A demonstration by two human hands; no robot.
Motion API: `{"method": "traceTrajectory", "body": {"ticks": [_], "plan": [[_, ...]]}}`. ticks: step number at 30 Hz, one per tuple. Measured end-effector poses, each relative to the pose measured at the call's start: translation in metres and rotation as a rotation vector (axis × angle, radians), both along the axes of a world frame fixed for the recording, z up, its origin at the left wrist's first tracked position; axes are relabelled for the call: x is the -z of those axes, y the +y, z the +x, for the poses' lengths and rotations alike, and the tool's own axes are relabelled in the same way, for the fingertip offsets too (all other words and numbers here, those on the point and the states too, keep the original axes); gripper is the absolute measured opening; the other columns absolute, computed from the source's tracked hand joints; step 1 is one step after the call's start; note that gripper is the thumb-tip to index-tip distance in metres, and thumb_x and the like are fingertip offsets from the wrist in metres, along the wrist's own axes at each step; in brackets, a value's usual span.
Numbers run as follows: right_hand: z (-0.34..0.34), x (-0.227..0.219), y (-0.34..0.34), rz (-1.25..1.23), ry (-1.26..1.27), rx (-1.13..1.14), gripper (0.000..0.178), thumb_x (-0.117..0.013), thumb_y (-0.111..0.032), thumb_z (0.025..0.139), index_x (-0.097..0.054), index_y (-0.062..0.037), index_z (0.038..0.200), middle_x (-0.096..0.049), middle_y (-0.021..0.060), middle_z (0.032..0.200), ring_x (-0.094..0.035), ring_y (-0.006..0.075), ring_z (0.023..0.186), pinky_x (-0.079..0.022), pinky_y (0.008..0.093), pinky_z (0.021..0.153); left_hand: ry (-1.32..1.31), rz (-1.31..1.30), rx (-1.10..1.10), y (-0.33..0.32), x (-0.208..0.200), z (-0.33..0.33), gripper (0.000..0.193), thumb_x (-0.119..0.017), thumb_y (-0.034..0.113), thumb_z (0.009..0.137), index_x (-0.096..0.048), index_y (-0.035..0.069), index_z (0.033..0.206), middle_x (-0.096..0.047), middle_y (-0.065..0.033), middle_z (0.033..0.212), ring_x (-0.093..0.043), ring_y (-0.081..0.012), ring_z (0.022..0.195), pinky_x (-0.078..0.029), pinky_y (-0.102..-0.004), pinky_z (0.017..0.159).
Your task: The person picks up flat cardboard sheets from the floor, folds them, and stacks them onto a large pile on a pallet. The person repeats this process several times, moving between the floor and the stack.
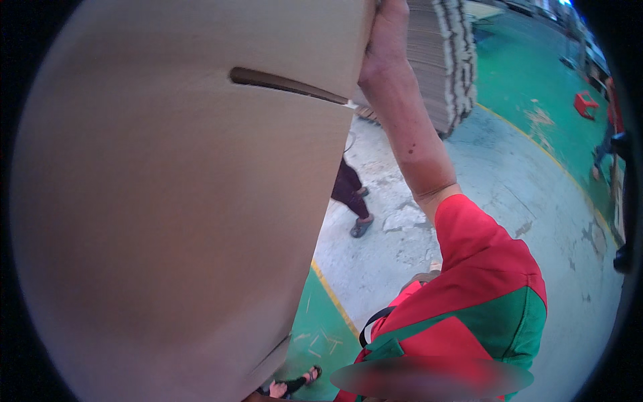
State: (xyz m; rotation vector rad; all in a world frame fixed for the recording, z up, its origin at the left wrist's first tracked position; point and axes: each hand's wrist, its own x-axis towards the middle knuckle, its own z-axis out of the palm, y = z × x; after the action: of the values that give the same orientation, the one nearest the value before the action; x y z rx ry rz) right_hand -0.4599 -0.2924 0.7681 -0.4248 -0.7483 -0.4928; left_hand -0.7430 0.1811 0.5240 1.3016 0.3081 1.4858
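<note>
A large brown cardboard sheet (181, 214) stands upright close in front of me and fills the left and middle of the view. A narrow slot (288, 85) is cut into it from its right edge. High up, my right hand (388, 37) grips that edge. Its fingers are mostly hidden behind the sheet or cut off by the top of the picture. My bare right forearm reaches up from a red and green sleeve (492, 268). My left hand is not in view.
A tall stack of cardboard (435, 67) stands beyond my forearm. Past the sheet's edge, a person's dark-clad leg (348, 187) shows on the grey floor. Another person's hand (276, 388) and sandalled foot appear below. A red stool (585, 105) and a person are far right.
</note>
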Motion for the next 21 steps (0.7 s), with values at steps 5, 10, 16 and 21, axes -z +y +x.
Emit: {"method": "traceTrajectory", "body": {"ticks": [5,10,16,21], "plan": [[0.012,0.024,-0.150,0.094,0.050,0.220,0.068,-0.055,-0.053,0.093,-0.044,-0.0044,0.139,-0.056,0.0153,0.127,-0.058,0.0240,0.115,-0.052,0.0382,0.093,-0.057,-0.036,0.196,-0.057,-0.003,0.120,0.085,-0.045,0.070,0.089,-0.035,0.012,0.150,-0.037,-0.0127,0.151,-0.040,-0.0358,0.134,-0.040,-0.0581,0.108],[0.004,0.028,-0.276,0.144,0.111,0.762,0.078,-0.057,-0.056,0.093,-0.037,-0.0011,0.144,-0.055,0.0173,0.129,-0.055,0.0256,0.120,-0.051,0.0391,0.096,-0.109,0.010,0.324,-0.113,-0.031,0.230,0.084,-0.042,0.072,0.090,-0.035,0.014,0.150,-0.036,-0.0120,0.153,-0.039,-0.0362,0.136,-0.040,-0.0593,0.109],[-0.040,0.055,-0.351,0.003,-0.055,1.236,0.070,-0.051,-0.050,0.099,-0.040,0.0032,0.143,-0.056,0.0164,0.127,-0.055,0.0249,0.120,-0.050,0.0379,0.098,-0.127,0.135,0.695,-0.164,-0.082,0.384,0.081,-0.043,0.066,0.092,-0.026,0.015,0.152,-0.035,-0.0149,0.152,-0.037,-0.0353,0.138,-0.036,-0.0577,0.111],[-0.057,0.049,-0.391,-0.052,-0.036,1.547,0.068,-0.049,-0.050,0.100,-0.039,0.0014,0.143,-0.055,0.0162,0.130,-0.053,0.0253,0.122,-0.047,0.0392,0.100,-0.076,0.007,1.008,-0.225,-0.171,0.548,0.061,-0.046,0.051,0.099,-0.038,0.012,0.145,-0.046,-0.0118,0.143,-0.046,-0.0288,0.131,-0.046,-0.0490,0.105]]}}
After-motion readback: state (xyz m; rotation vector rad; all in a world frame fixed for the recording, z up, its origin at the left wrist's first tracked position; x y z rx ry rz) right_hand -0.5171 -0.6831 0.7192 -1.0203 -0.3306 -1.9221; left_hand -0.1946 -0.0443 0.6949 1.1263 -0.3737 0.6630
